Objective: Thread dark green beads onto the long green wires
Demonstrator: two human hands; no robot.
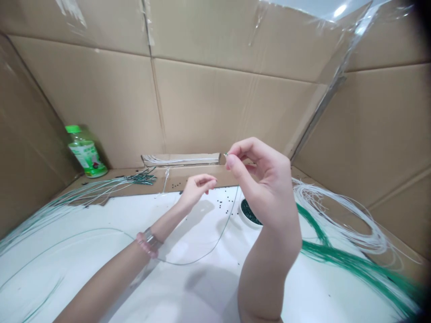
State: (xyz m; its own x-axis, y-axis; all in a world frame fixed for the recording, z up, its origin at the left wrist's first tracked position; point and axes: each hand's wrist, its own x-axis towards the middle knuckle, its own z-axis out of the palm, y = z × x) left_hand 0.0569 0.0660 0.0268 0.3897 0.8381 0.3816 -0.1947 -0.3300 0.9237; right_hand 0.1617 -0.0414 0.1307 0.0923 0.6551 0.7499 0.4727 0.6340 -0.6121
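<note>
My right hand (266, 179) is raised in the middle, thumb and index fingertip pinched together. A tiny green-and-white tip pokes out of that pinch. A thin green cord (215, 244) rises from the table and passes behind this hand, and the tip looks like its end. Lower and to the left, my left hand (198, 190) has thumb and fingers pressed together; whatever is between them is too small to make out. Small black beads (222, 204) lie scattered between the hands. Partly behind my right forearm stands a white bowl (245, 214) of dark beads.
Cardboard walls (202, 103) enclose the white tabletop (134, 269). A green bottle (86, 152) stands back left, beside a bundle of beaded cords (141, 177). White cords (363, 229) and green cords (353, 260) lie at the right. A cardboard strip (188, 158) holds white strands.
</note>
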